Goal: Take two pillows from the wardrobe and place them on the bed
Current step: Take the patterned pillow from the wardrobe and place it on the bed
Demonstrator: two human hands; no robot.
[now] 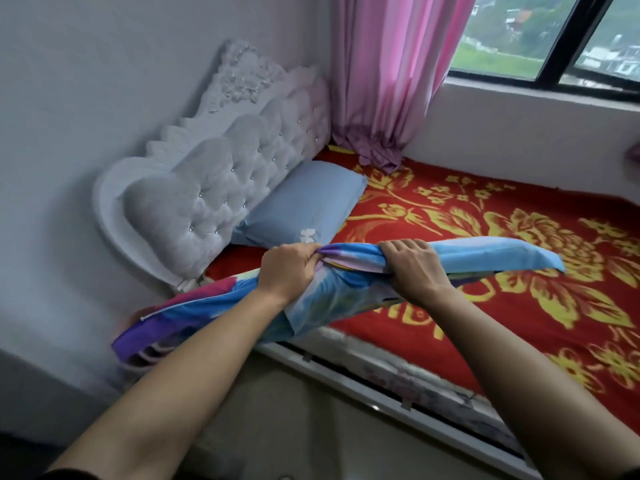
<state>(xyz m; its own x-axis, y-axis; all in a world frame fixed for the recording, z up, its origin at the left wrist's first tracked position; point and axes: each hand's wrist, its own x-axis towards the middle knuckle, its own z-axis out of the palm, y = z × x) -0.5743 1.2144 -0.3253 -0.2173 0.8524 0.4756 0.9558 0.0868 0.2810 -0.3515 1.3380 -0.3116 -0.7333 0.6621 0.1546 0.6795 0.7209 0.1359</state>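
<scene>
A plain light-blue pillow (pixel 304 202) lies on the bed (pixel 502 237), leaning against the tufted white headboard (pixel 221 181). I hold a second pillow (pixel 491 252) in a blue, purple and pink patterned cover over the bed's near edge. My left hand (pixel 289 268) and my right hand (pixel 412 268) both grip its upper edge, side by side, bunching the fabric. Its left end (pixel 180 317) hangs down past the bed's corner and its right end reaches out over the red blanket. The wardrobe is out of view.
A red blanket with yellow flowers covers the bed. A pink curtain (pixel 391 81) hangs at the far corner, its hem resting on the blanket. A window (pixel 554 39) sits above the far wall. The white bed frame rail (pixel 381 393) runs along the near side.
</scene>
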